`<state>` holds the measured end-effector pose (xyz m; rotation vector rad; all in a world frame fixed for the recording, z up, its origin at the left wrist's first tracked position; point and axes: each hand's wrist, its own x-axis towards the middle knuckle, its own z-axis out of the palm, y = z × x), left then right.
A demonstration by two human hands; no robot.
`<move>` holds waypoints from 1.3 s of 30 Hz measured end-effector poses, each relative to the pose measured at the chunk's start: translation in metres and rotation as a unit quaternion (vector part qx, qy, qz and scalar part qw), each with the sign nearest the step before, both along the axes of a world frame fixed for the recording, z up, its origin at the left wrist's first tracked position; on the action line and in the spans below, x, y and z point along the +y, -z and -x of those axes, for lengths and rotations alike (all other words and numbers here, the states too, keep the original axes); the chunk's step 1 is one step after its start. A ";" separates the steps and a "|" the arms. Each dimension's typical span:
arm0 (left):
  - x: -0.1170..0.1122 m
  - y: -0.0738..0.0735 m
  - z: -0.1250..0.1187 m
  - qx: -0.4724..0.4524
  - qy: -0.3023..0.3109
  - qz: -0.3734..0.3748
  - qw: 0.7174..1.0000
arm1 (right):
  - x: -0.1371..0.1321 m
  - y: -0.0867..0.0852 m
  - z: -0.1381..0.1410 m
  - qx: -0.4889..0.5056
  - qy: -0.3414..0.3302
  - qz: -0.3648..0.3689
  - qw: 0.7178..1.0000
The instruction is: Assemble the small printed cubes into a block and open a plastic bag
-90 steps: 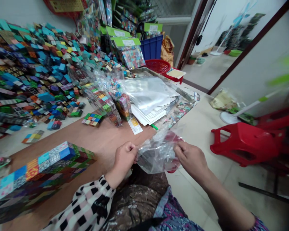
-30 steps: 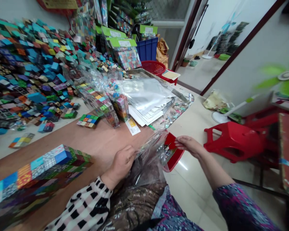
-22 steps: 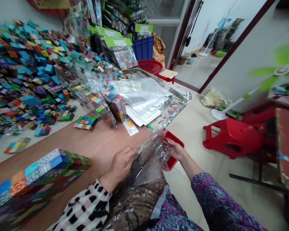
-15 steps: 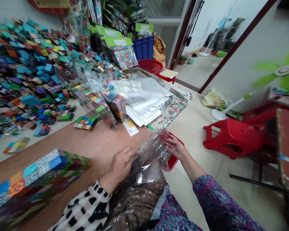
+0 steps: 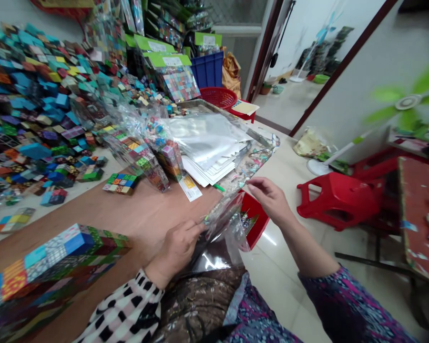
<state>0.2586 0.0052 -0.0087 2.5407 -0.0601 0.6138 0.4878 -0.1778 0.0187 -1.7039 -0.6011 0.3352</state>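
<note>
My left hand point(image 5: 178, 245) is closed, its thumb and fingers pinching the edge of a clear plastic bag point(image 5: 214, 259) over my lap. The bag hangs loose and partly overlaps a red plastic bin point(image 5: 259, 221) with small items inside. My right hand point(image 5: 270, 197) is above the bin, beside the cluttered tray's edge, fingers stretched to the left and thumb slightly apart; no object shows clearly in it. A small light-green scrap point(image 5: 242, 184) lies just past its fingertips. On the left of the table lies a long block of patterned cubes point(image 5: 53, 250).
Clear sheets on white cards point(image 5: 214, 147) cover the scrap-strewn tray point(image 5: 260, 159). Bagged cube blocks point(image 5: 143, 159) and a small cube block point(image 5: 120, 183) sit nearby. Loose cubes point(image 5: 39, 114) are heaped at left. A red stool point(image 5: 338, 197) and a green fan point(image 5: 407, 102) stand right.
My right hand has come off the plastic bag and moved up and right towards the tray's edge. The bag's right side has dropped, uncovering more of the red bin. My left hand keeps its pinch.
</note>
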 end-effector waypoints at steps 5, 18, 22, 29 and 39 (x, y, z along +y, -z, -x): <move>-0.002 0.001 0.003 0.011 0.009 -0.060 0.998 | 0.034 -0.031 -0.004 0.006 -0.330 0.074 0.941; -0.005 0.002 0.006 0.001 0.035 -0.099 0.994 | 0.011 -0.019 -0.021 -0.061 -0.377 0.282 0.880; -0.006 0.002 0.005 -0.014 0.035 -0.097 0.995 | -0.014 -0.012 -0.020 -0.013 -0.301 0.224 0.927; -0.009 0.001 0.004 0.016 -0.002 -0.102 0.995 | -0.004 -0.049 -0.044 -0.130 -0.096 0.129 0.978; -0.007 0.004 0.001 0.055 -0.001 0.039 0.998 | 0.100 -0.140 -0.138 -0.385 0.045 0.159 0.908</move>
